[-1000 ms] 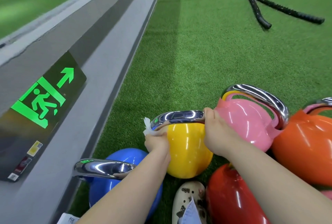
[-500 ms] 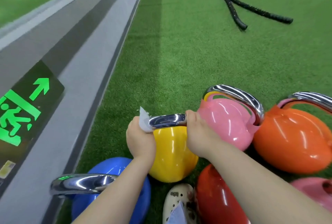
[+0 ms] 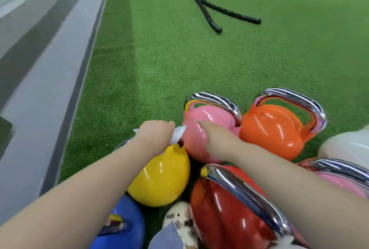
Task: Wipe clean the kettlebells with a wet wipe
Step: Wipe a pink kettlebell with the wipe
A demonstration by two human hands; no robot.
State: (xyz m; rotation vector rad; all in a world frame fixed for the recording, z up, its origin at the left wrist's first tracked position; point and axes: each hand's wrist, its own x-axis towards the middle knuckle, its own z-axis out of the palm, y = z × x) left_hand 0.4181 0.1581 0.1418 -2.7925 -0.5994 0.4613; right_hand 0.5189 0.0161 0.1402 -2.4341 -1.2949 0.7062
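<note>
Seven kettlebells [image 3: 271, 129] on turf [image 3: 159, 59], left hand [image 3: 153, 135] gripping one wet wipe [image 3: 177, 135], right hand [image 3: 217, 141] grip unclear

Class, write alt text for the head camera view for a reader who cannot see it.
A person's left hand grips a white wet wipe above a yellow kettlebell, while the right hand rests on a pink kettlebell. Orange, red and blue kettlebells crowd round on green turf.

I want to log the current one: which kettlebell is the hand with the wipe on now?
The yellow kettlebell. The left hand, clutching the wet wipe, sits at its top; the pink kettlebell is under the right hand.
</note>
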